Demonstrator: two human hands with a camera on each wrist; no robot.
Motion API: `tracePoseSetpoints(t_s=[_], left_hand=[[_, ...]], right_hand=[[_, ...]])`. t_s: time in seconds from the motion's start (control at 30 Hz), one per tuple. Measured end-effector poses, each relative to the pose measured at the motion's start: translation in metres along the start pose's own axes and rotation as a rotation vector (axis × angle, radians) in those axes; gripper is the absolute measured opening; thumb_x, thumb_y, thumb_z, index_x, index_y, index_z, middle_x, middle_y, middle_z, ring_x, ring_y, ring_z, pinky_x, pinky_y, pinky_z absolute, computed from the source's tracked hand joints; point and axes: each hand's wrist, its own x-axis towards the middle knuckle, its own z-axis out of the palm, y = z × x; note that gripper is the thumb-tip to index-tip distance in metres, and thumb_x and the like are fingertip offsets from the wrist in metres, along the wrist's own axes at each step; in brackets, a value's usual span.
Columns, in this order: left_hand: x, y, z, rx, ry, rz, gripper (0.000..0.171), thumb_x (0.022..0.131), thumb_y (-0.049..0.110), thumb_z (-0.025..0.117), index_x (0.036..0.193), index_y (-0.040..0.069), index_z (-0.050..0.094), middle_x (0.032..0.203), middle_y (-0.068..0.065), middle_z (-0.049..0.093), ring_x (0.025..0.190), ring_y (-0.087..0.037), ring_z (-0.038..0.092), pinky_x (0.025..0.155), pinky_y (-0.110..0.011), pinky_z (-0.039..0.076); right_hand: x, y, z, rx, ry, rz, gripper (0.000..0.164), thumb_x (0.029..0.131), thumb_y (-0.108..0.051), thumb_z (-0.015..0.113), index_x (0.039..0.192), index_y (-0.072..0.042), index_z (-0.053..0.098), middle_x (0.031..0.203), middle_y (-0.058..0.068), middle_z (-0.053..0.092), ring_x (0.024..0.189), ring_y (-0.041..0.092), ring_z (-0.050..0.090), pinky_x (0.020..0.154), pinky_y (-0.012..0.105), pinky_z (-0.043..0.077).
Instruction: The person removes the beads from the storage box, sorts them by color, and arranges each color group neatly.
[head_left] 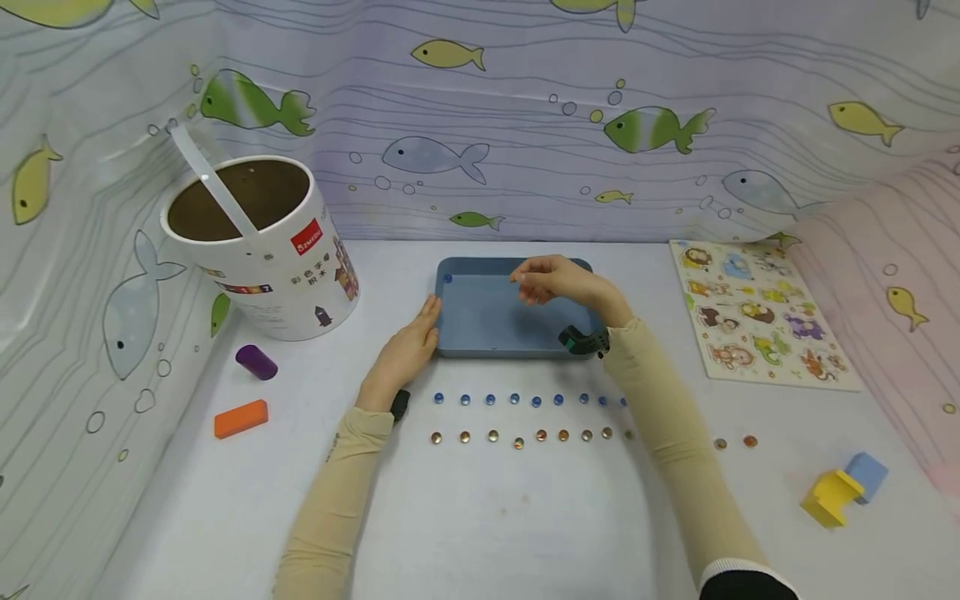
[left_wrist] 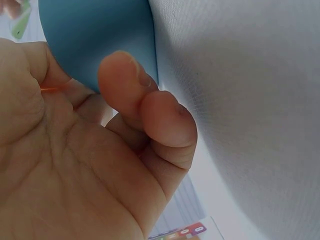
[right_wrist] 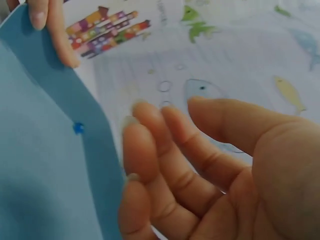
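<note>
A shallow blue-grey tray (head_left: 517,321) lies on the white table. One small blue bead (head_left: 447,278) sits in its far left corner, also visible in the right wrist view as a shiny blue bead (right_wrist: 78,128). With fingers extended, my left hand (head_left: 408,354) touches the tray's left side. Over the far part of the tray hovers my right hand (head_left: 558,281); its fingers bend loosely, and the right wrist view shows nothing between thumb and fingertips. Nearer me runs a row of blue beads (head_left: 514,399), then a row of amber beads (head_left: 542,435).
At the left stands a white bucket (head_left: 300,275) with a raised handle, near a purple cylinder (head_left: 257,362) and an orange block (head_left: 241,419). To the right are an animal picture board (head_left: 765,317), two loose amber beads (head_left: 750,441), a yellow block (head_left: 831,498) and a blue block (head_left: 867,477).
</note>
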Motion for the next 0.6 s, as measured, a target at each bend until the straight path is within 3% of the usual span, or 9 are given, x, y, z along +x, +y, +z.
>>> tracePoseSetpoints(t_s=[0.07,0.23,0.43,0.6], left_hand=[[0.000,-0.001,0.000,0.002,0.001,-0.001,0.055,0.105,0.023,0.034,0.156,0.012,0.016,0.164,-0.001,0.009,0.148,-0.028,0.023,0.120,-0.045,0.022],[0.001,0.000,0.000,0.005,0.003,-0.006,0.055,0.105,0.023,0.034,0.156,0.013,0.017,0.163,0.000,0.010,0.147,-0.028,0.024,0.119,-0.046,0.024],[0.002,-0.001,0.001,0.011,0.005,-0.010,0.055,0.105,0.024,0.034,0.156,0.013,0.017,0.163,0.001,0.010,0.146,-0.029,0.026,0.118,-0.046,0.025],[0.000,0.000,0.000,0.012,0.004,-0.018,0.056,0.104,0.023,0.035,0.156,0.014,0.017,0.163,0.001,0.011,0.146,-0.029,0.027,0.118,-0.046,0.026]], right_hand=[[0.013,0.001,0.004,0.020,0.006,0.002,0.034,0.101,-0.028,0.049,0.124,-0.006,0.059,0.098,0.010,0.066,0.093,0.030,0.062,0.094,0.052,0.047],[0.042,0.004,0.013,0.078,0.007,-0.001,0.041,0.103,-0.026,0.047,0.132,0.002,0.053,0.091,0.002,0.064,0.095,0.034,0.061,0.091,0.051,0.047],[0.070,0.007,0.027,0.110,0.003,-0.003,0.041,0.103,-0.027,0.046,0.133,0.000,0.054,0.088,-0.001,0.063,0.083,0.016,0.061,0.086,0.042,0.049],[0.089,0.011,0.037,0.142,-0.006,-0.003,0.040,0.102,-0.028,0.047,0.132,-0.004,0.056,0.090,0.001,0.064,0.081,0.013,0.061,0.077,0.031,0.050]])
